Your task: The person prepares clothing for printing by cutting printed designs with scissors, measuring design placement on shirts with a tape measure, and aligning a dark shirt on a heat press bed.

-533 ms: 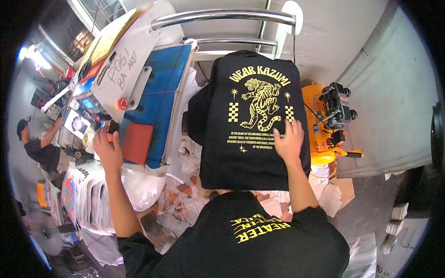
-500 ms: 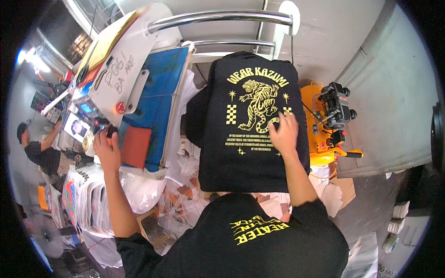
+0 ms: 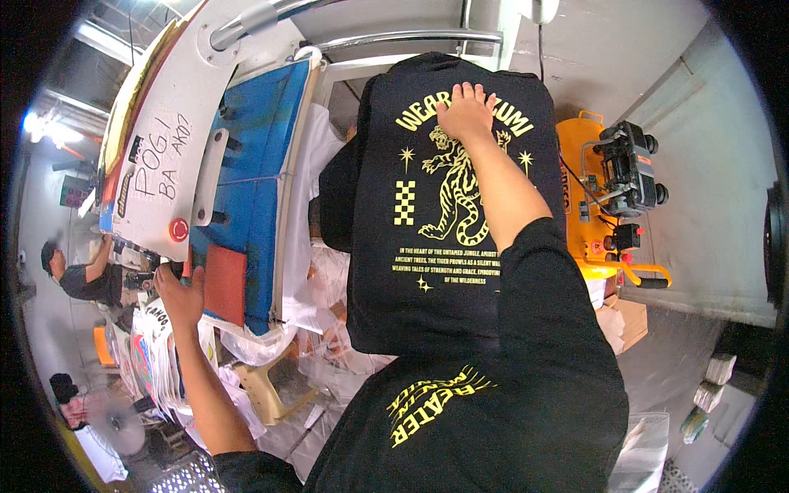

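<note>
A black garment lies flat in front of me, printed in pale yellow with a tiger, lettering, stars and checkered blocks. My right hand rests palm down on the upper part of the print, fingers stretched out over the arched lettering. At my left, my left hand grips a black handle below the white press head, which has a red button and handwriting on it. Beside that head is a blue padded board with a red-orange pad on it.
A yellow air compressor stands right of the garment, by a pale panel. Chrome rails cross at the back. Plastic scraps and stacked prints lie below. A co-worker is at far left, above a fan.
My right hand has moved up from the lower print to the top lettering, its arm reaching farther over the garment. The view has shifted, showing the press head larger.
</note>
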{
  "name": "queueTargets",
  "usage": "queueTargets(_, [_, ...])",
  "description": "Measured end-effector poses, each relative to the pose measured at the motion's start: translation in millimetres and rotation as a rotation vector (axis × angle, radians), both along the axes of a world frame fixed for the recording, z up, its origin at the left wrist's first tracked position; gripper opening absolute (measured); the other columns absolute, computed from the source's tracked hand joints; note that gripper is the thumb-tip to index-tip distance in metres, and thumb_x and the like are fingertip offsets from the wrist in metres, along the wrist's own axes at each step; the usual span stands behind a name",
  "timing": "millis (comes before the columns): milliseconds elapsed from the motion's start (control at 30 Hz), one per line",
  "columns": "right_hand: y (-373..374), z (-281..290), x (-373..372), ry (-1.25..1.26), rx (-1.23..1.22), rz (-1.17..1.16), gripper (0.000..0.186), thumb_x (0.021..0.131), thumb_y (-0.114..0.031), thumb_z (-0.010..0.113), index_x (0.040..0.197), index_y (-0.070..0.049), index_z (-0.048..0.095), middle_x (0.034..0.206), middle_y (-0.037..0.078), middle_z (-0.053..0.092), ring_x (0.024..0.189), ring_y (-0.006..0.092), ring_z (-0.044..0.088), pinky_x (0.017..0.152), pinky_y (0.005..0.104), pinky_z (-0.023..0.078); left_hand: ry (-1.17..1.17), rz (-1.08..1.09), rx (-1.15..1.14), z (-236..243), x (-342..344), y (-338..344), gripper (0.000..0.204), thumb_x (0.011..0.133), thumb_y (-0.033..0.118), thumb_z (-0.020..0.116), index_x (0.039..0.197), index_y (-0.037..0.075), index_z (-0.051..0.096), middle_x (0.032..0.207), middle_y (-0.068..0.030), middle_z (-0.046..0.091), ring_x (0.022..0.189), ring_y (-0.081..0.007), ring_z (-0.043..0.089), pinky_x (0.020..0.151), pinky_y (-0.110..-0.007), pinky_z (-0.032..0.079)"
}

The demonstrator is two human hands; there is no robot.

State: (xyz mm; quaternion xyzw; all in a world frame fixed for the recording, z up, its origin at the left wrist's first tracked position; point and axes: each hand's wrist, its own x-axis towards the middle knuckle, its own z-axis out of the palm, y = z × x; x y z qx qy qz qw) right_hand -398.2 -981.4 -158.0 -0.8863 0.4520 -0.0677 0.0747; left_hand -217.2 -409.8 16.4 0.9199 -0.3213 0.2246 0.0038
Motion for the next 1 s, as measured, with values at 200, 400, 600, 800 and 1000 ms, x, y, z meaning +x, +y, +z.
queueTargets(200, [-22, 17, -3, -0.019, 0.023, 0.091, 0.060, 0.095, -0.047, 0.050, 0.138, -0.005, 0.053, 0.142, 0.012, 0.049, 0.136, 0.0298, 0.041, 0.118, 0.0519, 0.024, 0.085, 0.111, 0.029, 11, 0, -9, 0.058, 0.076, 0.022, 0.074, 0.117, -0.011, 0.050, 0.117, -0.0319, 0.055, 0.115, -0.0497, 0.048, 0.104, -0.053, 0.036])
queueTargets(400, [-38, 20, -16, 0.017, 0.112, 0.197, 0.062, 0.098, -0.048, 0.047, 0.150, -0.014, 0.043, 0.156, 0.008, 0.037, 0.146, 0.0292, 0.031, 0.120, 0.0554, 0.020, 0.067, 0.094, 0.034, 5, 7, -4, 0.056, 0.074, 0.020, 0.072, 0.115, -0.012, 0.051, 0.115, -0.0327, 0.057, 0.115, -0.0491, 0.050, 0.104, -0.053, 0.037])
queueTargets(600, [-33, 7, -32, 0.102, 0.013, 0.113, 0.066, 0.100, -0.054, 0.042, 0.155, -0.019, 0.033, 0.163, 0.008, 0.024, 0.151, 0.0326, 0.019, 0.120, 0.0604, 0.013, -0.094, -0.095, 0.171, -3, 26, -11, 0.058, 0.079, 0.024, 0.068, 0.122, -0.011, 0.053, 0.113, -0.0324, 0.059, 0.113, -0.0499, 0.053, 0.102, -0.055, 0.038])
queueTargets(800, [121, 3, -165, -0.283, -0.214, 0.334, 0.066, 0.095, -0.049, 0.054, 0.146, -0.008, 0.044, 0.154, 0.018, 0.036, 0.144, 0.0416, 0.028, 0.116, 0.0624, 0.017, 0.042, 0.119, 0.112, -1, 9, 20, 0.048, 0.080, 0.029, 0.070, 0.110, -0.007, 0.059, 0.106, -0.0337, 0.064, 0.104, -0.0514, 0.060, 0.091, -0.055, 0.046])
queueTargets(1000, [269, -6, -350, -0.081, -0.044, 0.028, 0.072, 0.095, -0.048, 0.055, 0.151, -0.006, 0.038, 0.161, 0.019, 0.024, 0.148, 0.0468, 0.016, 0.116, 0.0659, 0.012, 0.124, 0.201, 0.121, 5, 2, -32, 0.067, 0.080, 0.043, 0.070, 0.119, -0.010, 0.056, 0.123, -0.0299, 0.061, 0.117, -0.0477, 0.055, 0.100, -0.051, 0.043])
